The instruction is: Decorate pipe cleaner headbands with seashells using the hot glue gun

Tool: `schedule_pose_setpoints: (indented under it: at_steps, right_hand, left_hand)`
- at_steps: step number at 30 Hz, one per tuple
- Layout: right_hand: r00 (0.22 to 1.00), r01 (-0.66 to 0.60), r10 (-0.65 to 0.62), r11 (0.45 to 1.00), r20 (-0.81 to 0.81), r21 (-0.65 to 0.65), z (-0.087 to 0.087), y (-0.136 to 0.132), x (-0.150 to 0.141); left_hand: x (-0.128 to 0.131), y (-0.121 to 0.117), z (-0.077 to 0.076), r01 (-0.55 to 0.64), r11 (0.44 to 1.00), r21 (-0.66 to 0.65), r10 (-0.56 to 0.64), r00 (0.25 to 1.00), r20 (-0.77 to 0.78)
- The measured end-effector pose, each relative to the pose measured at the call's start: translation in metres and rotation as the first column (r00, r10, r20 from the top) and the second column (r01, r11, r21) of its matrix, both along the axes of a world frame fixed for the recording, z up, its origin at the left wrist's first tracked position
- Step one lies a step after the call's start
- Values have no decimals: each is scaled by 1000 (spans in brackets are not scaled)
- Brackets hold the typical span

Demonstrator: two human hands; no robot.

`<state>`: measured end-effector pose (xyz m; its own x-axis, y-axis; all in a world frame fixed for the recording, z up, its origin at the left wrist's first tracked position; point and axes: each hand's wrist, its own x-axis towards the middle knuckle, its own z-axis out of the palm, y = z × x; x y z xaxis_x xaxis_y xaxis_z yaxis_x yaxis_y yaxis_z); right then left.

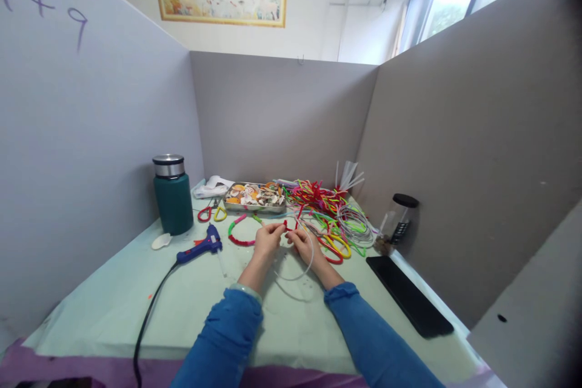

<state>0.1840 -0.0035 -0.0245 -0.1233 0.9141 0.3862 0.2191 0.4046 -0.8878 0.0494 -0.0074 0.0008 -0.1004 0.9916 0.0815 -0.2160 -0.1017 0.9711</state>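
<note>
Near the middle of the table my left hand (pixel 269 239) and my right hand (pixel 305 246) are close together, fingertips pinched. Between them is a short red pipe cleaner (pixel 285 225), with both hands closed on it. A thin whitish wire loop (pixel 311 262) curves over my right hand and down toward the tabletop; whether the red piece is wound around it is hidden by my fingers. Just left of my left hand lies a ring wrapped in pink, green and red pipe cleaner (pixel 240 242). Red and yellow loops (pixel 339 247) lie beside my right hand.
A blue glue gun (pixel 200 247) with a black cord lies left, near a green bottle (pixel 173 200) and a white spoon (pixel 161 241). Behind are scissors (pixel 205 213), a tray of shell-like pieces (pixel 254 207) and piled pipe cleaners (pixel 318 197). A black slab (pixel 407 297) and a jar (pixel 398 224) stand right.
</note>
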Motion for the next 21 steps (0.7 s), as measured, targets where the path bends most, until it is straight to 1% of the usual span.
schedule_pose_setpoints:
  at_steps: [2,5,8,11,17,21]
  right_hand:
    - [1000,6,-6,1000,5,12,-2,2,0]
    - [998,8,-7,1000,-57,24,-5,6,0]
    - [993,22,-16,999,-119,50,-7,9,2]
    - [993,58,-48,995,-112,82,-6,9,4]
    - [992,79,-70,993,-108,83,-2,5,4]
    - [991,84,-78,995,-112,53,1,2,3]
  left_hand:
    - [0,-3,2,46,999,-14,-45,997,64]
    - [0,-6,4,60,997,-54,-55,994,96]
    - [1,-6,4,114,990,-88,-102,986,129]
    - [1,-4,1,156,983,-97,-140,977,159]
    - [2,0,-4,138,980,-145,-119,984,135]
    - [3,-1,-5,148,977,-154,-136,987,90]
